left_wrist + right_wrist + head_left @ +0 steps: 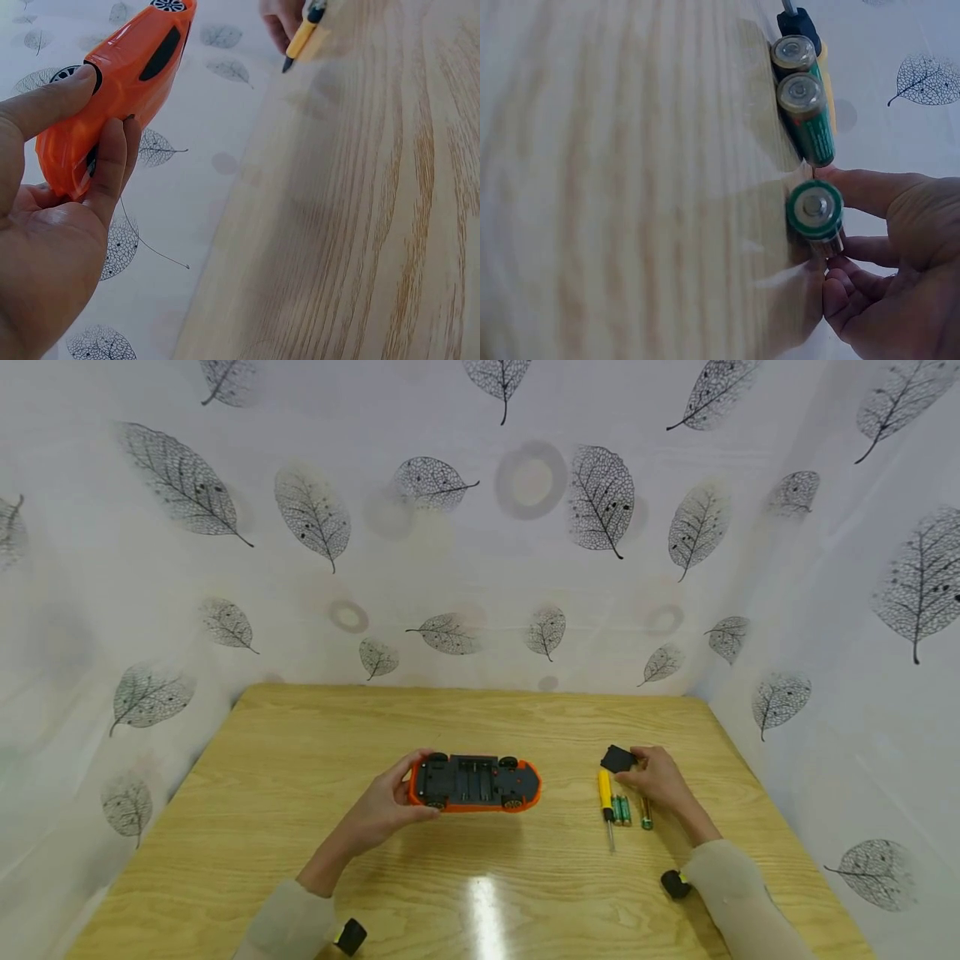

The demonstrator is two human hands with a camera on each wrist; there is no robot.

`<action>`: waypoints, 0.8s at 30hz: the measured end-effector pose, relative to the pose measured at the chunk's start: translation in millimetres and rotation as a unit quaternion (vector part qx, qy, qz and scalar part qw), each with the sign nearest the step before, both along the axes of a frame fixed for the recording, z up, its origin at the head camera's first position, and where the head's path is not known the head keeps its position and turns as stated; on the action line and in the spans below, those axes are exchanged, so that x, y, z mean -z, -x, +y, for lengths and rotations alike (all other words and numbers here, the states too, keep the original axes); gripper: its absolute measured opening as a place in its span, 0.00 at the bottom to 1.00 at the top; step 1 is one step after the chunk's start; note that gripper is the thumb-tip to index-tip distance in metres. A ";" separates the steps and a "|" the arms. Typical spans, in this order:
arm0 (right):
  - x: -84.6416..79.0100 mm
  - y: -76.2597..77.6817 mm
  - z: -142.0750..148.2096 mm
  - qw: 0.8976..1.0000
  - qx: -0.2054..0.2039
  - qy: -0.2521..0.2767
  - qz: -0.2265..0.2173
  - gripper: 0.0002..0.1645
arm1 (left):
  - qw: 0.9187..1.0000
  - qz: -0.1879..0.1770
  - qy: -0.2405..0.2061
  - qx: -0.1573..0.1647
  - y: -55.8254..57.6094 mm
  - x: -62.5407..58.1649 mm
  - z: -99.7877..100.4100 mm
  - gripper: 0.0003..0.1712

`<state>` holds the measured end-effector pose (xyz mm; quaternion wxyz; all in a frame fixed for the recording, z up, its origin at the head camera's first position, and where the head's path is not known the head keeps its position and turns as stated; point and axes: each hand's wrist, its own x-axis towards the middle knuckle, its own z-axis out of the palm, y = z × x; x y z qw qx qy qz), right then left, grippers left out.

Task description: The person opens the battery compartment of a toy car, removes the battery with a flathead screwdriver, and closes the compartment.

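Observation:
In the head view my left hand grips the rear end of an orange toy car, turned so its black underside faces me with the battery compartment uncovered. The left wrist view shows the thumb by a wheel and the fingers wrapped around the orange body. My right hand holds the right corner of a flat black battery cover between thumb and fingers, low over the table. Just below this hand lies one green-and-copper battery, close to the fingers in the right wrist view. Two more batteries lie beside it.
A yellow-handled screwdriver lies left of the batteries, its shaft toward me. The wooden table ends at a leaf-patterned curtain at the back and sides. Black wrist devices hang under both forearms.

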<state>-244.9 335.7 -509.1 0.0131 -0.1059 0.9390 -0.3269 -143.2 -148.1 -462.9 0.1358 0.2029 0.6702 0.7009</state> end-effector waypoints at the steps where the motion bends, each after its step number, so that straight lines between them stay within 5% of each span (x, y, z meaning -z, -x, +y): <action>1: 0.6 0.4 0.0 1.000 0.000 -0.001 0.001 0.41 | 1.000 0.001 -0.001 0.001 0.1 0.1 -0.1 0.51; 10: 0.2 -0.1 -0.3 1.000 0.001 -0.017 0.013 0.39 | 1.000 0.003 0.002 -0.001 0.2 1.4 -1.2 0.53; 18: -5.1 -4.2 1.6 0.999 0.013 0.016 -0.025 0.44 | 1.000 0.002 -0.001 0.001 -0.1 1.5 -2.6 0.53; 24: -12.8 -7.1 3.1 0.999 0.036 0.040 0.008 0.40 | 1.000 0.003 -0.002 0.003 0.7 1.3 -1.8 0.51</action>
